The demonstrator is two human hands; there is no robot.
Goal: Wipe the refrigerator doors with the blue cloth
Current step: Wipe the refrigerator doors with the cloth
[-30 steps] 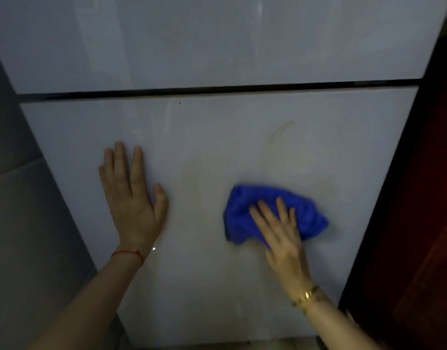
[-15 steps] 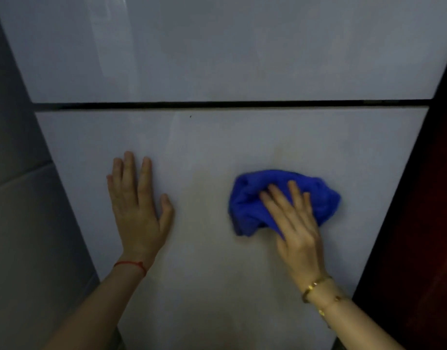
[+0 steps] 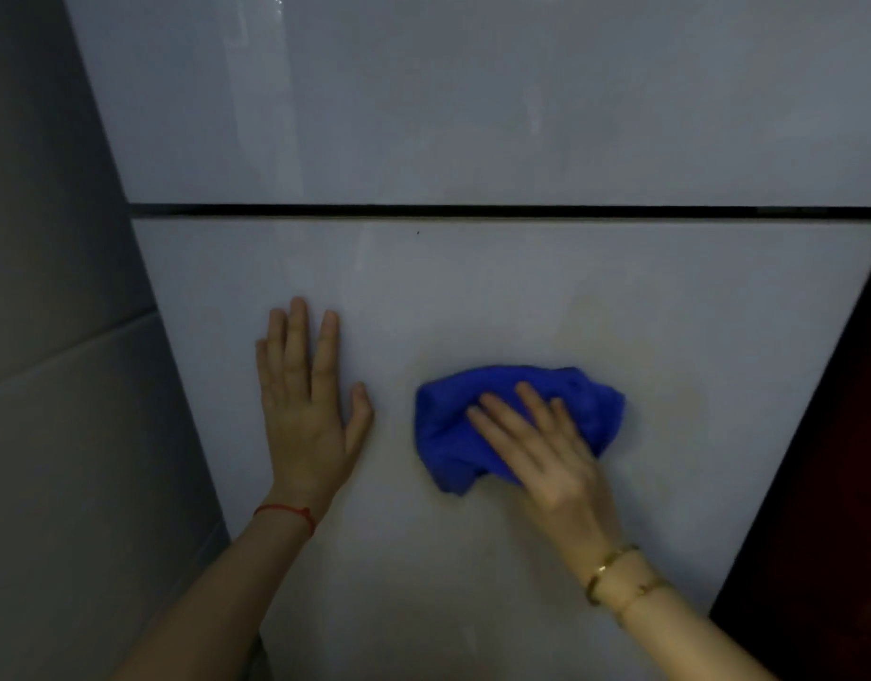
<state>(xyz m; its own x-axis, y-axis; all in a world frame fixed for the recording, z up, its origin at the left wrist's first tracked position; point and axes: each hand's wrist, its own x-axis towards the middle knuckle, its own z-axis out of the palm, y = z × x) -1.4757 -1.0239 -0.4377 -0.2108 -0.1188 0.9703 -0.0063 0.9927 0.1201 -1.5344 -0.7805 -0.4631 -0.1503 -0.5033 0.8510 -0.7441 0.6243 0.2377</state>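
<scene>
The right hand (image 3: 546, 464) presses the bunched cloth (image 3: 453, 435) flat-fingered against the lower door (image 3: 522, 287), well below the dark seam (image 3: 472, 210). The left hand (image 3: 305, 410) lies spread open beside it, holding nothing. Bare door lies above and rightward.

Bare lower door (image 3: 472, 297) above cloth (image 3: 448, 425)

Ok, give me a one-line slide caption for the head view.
Right hand presses blue cloth on lower fridge door; left hand flat beside it.
</scene>
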